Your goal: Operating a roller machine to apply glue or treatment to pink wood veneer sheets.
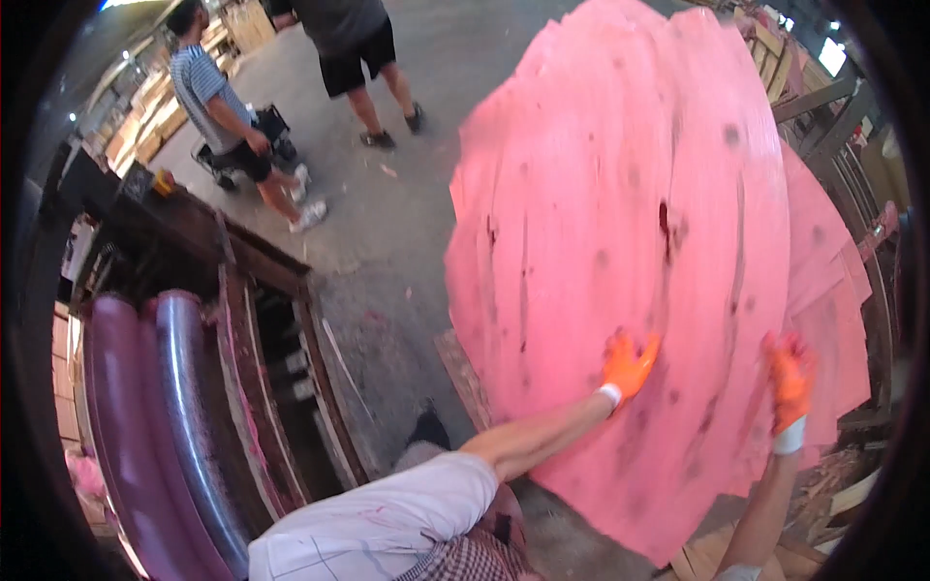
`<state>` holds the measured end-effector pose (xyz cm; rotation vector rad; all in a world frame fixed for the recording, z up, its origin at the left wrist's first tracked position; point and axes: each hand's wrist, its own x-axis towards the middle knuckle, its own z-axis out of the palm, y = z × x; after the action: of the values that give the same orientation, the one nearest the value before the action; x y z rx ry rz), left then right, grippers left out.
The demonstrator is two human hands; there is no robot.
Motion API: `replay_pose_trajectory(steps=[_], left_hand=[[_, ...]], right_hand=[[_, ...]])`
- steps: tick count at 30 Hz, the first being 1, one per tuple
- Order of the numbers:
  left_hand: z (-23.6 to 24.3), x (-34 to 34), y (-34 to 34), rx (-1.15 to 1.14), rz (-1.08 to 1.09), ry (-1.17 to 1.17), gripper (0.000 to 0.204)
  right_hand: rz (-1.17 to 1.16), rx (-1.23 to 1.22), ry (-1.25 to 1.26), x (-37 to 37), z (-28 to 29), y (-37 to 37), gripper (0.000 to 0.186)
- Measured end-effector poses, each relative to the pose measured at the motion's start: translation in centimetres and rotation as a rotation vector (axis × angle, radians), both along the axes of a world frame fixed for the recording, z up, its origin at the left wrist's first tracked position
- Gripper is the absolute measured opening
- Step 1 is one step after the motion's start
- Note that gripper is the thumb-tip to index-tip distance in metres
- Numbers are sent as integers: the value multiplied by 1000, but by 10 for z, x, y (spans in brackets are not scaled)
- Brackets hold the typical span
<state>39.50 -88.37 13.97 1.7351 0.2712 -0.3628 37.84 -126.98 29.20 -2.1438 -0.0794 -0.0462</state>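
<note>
Nearest us is our pale shirt (387, 504), smeared with pink and crossed by thin dark lines; we cannot tell whether these are a print. Below its sleeve shows a black-and-white checked cloth (475, 562).

Our left hand (631, 368), in an orange glove, lies on the pink-coated wood veneer sheet (581, 242) with its fingers spread wide. Our right hand (791, 387), gloved alike and pink at the fingertips, is at the sheet's right edge; we cannot tell whether it pinches that edge.

The sheet fills the middle and right ahead of us, marked with knots and dark splits. Its ragged left edge borders the floor, its near corner points toward us, and its far edge reaches the top of the view. More pink veneer sheets (831, 329) jut out beneath it on the right, above wood scraps (852, 494).

To our left stand a pink-stained roller (131, 407) and a shiny metal roller (194, 407). Between their frame and the veneer, the concrete floor (378, 261) forms a strip that widens farther off, toward a person in a striped shirt (215, 107) beside a dark wheeled cart (271, 131) and a person in dark clothes (354, 39). Stacked wood (145, 121) lies beyond.
</note>
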Motion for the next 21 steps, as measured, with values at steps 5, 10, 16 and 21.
replay_pose_trajectory(steps=[5, 10, 16, 21], left_hand=[[37, 43, -73, -195, -264, -140, 96], [24, 48, 52, -638, -360, 106, 70], [-142, -109, 184, -104, -257, 12, 74], [-162, -345, 367, -170, 290, 472, 58]], right_hand=[[-324, -351, -602, 47, 258, 191, 45], [25, -1059, -780, 51, 80, 286, 89], [223, -1940, -421, 56, -150, 173, 63], [103, -1872, -16, 73, -180, 234, 60]])
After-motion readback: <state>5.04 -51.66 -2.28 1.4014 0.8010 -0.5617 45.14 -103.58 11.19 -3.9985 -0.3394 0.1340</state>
